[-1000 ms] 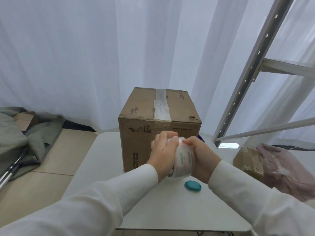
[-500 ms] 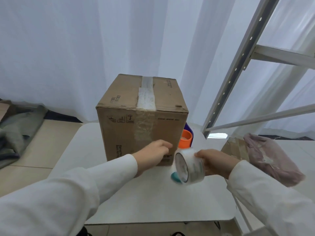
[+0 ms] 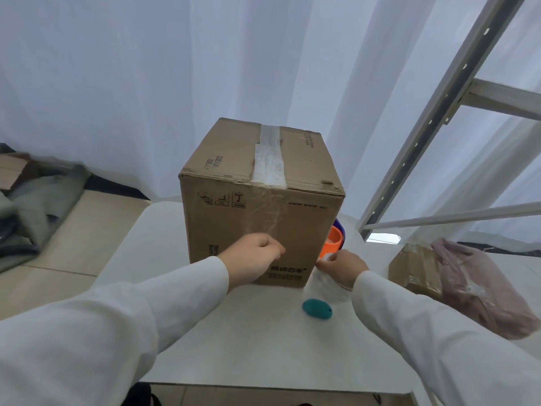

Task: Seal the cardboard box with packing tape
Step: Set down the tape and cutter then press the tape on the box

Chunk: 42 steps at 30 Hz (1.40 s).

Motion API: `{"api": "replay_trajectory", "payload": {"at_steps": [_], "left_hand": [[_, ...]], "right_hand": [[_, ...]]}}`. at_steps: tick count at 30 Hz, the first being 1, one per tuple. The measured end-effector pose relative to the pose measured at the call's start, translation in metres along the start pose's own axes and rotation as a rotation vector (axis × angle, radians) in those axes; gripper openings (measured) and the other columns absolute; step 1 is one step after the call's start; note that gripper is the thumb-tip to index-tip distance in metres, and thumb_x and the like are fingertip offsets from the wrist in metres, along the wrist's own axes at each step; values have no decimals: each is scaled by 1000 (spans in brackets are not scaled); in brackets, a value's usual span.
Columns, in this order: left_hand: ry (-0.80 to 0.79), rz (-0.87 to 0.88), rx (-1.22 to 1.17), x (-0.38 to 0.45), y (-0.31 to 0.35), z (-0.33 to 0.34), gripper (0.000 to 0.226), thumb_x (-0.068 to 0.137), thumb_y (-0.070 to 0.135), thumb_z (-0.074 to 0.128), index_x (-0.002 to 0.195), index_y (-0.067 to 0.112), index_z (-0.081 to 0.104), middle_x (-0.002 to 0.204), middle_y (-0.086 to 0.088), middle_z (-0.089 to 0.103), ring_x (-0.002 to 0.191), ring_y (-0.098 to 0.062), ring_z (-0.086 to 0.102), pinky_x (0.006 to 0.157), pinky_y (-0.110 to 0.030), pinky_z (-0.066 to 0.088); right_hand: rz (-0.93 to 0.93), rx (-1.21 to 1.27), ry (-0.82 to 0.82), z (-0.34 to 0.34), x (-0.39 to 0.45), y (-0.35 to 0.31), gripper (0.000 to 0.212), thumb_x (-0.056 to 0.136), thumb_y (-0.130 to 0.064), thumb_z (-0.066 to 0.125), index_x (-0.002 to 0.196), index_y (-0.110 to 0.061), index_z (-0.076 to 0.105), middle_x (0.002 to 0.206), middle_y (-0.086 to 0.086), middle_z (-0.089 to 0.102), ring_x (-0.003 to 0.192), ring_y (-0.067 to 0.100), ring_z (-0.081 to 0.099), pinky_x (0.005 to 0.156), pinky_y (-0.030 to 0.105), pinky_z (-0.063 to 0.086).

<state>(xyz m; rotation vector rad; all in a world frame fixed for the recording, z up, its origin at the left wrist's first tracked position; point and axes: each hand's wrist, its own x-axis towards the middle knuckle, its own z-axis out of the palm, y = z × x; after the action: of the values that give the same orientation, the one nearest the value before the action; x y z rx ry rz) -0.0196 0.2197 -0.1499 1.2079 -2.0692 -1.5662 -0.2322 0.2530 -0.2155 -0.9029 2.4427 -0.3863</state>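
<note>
A brown cardboard box (image 3: 257,218) stands upright on the white table (image 3: 248,347), with an older strip of tape (image 3: 269,159) along its top seam and down the front. My left hand (image 3: 254,260) is against the lower front face with fingers curled and pinched, apparently on the clear tape's free end, which is too faint to see. At the box's lower right corner, my right hand (image 3: 344,268) grips the clear packing tape roll (image 3: 326,284), mostly hidden under the hand.
A teal oval object (image 3: 316,309) lies on the table just before the roll. An orange tape roll (image 3: 332,240) sits behind the box's right side. A metal rack (image 3: 424,133), a small carton (image 3: 415,265) and a pink bag (image 3: 480,288) stand at right; grey cloth (image 3: 35,206) lies left.
Both hands were together on the roll in front of the box. They have since spread: my left hand went left onto the box front, my right carried the roll right and down.
</note>
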Motion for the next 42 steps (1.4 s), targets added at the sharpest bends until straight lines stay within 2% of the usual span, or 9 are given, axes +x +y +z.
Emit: {"api": "replay_trajectory", "payload": {"at_steps": [5, 9, 12, 19, 26, 30, 35, 39, 42], "left_hand": [[15, 20, 13, 0, -7, -13, 21, 95, 20, 41, 95, 22, 61, 93, 11, 59, 87, -3, 50, 62, -10, 32], [12, 22, 27, 1, -11, -22, 23, 95, 18, 41, 89, 23, 62, 91, 13, 58, 89, -4, 49, 75, -20, 34], [25, 28, 26, 0, -10, -26, 23, 94, 18, 42, 85, 22, 62, 94, 8, 61, 95, -10, 51, 79, -23, 34], [52, 198, 360, -3, -19, -30, 19, 92, 26, 43, 86, 34, 59, 95, -1, 64, 91, -22, 59, 83, -35, 48], [26, 553, 794, 0, -16, -27, 26, 92, 23, 42, 101, 23, 67, 95, 5, 66, 96, -14, 52, 83, -28, 39], [120, 812, 805, 0, -5, -25, 30, 86, 22, 40, 93, 19, 69, 84, 4, 69, 87, -17, 57, 78, -39, 46], [519, 1081, 749, -1, 13, -19, 27, 80, 16, 45, 102, 13, 60, 103, -2, 63, 101, -19, 50, 87, -33, 39], [693, 970, 790, 6, 14, -22, 40, 76, 23, 46, 115, 13, 46, 122, -4, 46, 117, -24, 37, 99, -34, 23], [738, 859, 855, 15, 9, -30, 45, 76, 25, 44, 118, 10, 43, 124, -14, 50, 118, -27, 35, 102, -36, 20]], "right_hand": [[83, -77, -100, 11, 5, -3, 43, 83, -36, 65, 116, -11, 54, 100, 4, 58, 90, 21, 55, 77, 28, 44], [227, 259, -216, -4, -1, -6, 29, 79, -25, 72, 96, -5, 59, 75, 9, 61, 60, 19, 56, 62, 26, 51], [291, 422, -252, -19, -13, -8, 24, 76, -19, 76, 90, -5, 61, 78, 12, 67, 63, 20, 63, 70, 30, 57], [-278, -604, -54, 8, -49, 3, 38, 80, -48, 61, 97, -13, 63, 96, 5, 66, 87, 21, 63, 82, 30, 54], [-443, -710, -38, 35, -60, 30, 27, 93, -20, 41, 114, -8, 55, 113, 11, 63, 100, 29, 61, 81, 32, 47], [-368, -355, -37, 2, -52, 35, 29, 89, -25, 53, 117, -20, 50, 111, 5, 59, 96, 22, 57, 88, 30, 47], [-100, 219, 376, -52, -37, 51, 33, 97, -20, 41, 125, -4, 38, 102, 12, 48, 85, 25, 47, 75, 27, 32], [263, 255, 138, -40, -8, 96, 52, 91, -18, 46, 136, 0, 26, 106, 15, 43, 94, 31, 50, 74, 31, 37], [236, -3, 18, -29, -1, 108, 48, 92, -21, 48, 133, -2, 32, 109, 14, 49, 87, 26, 53, 58, 27, 48]]}}
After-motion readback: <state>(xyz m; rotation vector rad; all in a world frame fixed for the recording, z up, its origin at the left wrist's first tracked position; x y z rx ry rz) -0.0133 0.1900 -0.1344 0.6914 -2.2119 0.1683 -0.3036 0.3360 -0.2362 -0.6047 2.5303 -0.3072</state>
